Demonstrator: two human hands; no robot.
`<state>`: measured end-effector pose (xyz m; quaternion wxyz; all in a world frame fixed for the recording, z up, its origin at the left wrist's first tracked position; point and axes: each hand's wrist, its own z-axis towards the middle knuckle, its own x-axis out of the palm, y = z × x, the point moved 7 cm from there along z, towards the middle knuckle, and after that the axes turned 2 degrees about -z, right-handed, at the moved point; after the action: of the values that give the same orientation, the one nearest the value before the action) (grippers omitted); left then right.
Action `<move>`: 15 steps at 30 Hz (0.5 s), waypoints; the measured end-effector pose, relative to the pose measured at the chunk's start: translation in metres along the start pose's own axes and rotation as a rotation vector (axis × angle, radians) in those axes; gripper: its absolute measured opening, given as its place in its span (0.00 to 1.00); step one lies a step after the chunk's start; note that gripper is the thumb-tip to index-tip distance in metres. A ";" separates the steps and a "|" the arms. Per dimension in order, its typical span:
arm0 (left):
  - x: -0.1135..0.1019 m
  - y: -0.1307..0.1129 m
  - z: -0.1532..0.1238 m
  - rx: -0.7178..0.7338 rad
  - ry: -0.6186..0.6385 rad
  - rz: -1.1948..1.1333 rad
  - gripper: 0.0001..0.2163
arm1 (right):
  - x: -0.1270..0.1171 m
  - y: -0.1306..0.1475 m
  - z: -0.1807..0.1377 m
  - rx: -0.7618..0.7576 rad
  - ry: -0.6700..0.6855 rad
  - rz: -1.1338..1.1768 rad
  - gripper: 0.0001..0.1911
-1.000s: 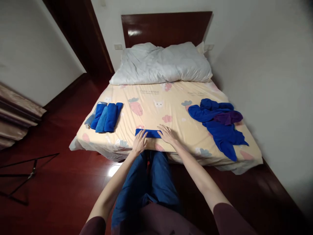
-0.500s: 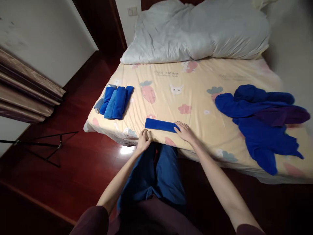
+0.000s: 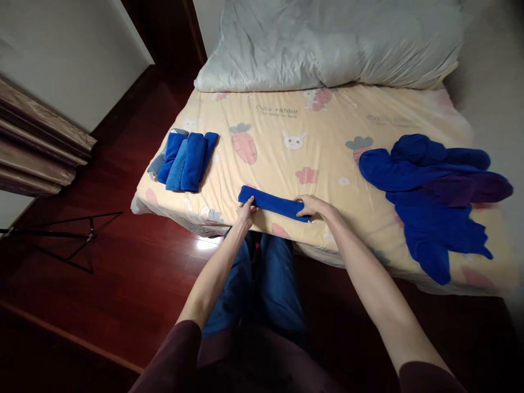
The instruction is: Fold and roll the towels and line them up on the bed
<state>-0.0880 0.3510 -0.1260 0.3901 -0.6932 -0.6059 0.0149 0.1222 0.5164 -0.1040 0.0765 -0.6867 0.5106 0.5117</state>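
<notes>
A folded dark blue cloth (image 3: 273, 203) lies as a narrow strip near the front edge of the bed (image 3: 327, 120). My left hand (image 3: 246, 209) pinches its left end. My right hand (image 3: 310, 205) grips its right end, fingers curled over the cloth. To the left on the bed sits a row of several folded blue cloths (image 3: 186, 161). On the right side lies a loose heap of blue and purple cloths (image 3: 429, 196).
A white duvet and pillow (image 3: 327, 43) fill the head of the bed. The floor is dark red wood (image 3: 102, 284). A black metal stand (image 3: 61, 240) lies on the floor at left, beside a curtain (image 3: 36, 158). A wall runs close along the bed's right side.
Both hands went from lying flat beside and on the strip to gripping its two ends. The view moved closer and tilted down.
</notes>
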 end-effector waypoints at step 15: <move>0.100 -0.196 -0.048 0.705 0.672 0.537 0.26 | 0.021 0.178 0.027 -0.096 -0.364 0.504 0.26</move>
<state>-0.1999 0.4039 0.0619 0.7528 -0.6173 -0.2085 0.0935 -0.0341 0.4372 -0.0582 0.0047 -0.4384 0.6179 0.6526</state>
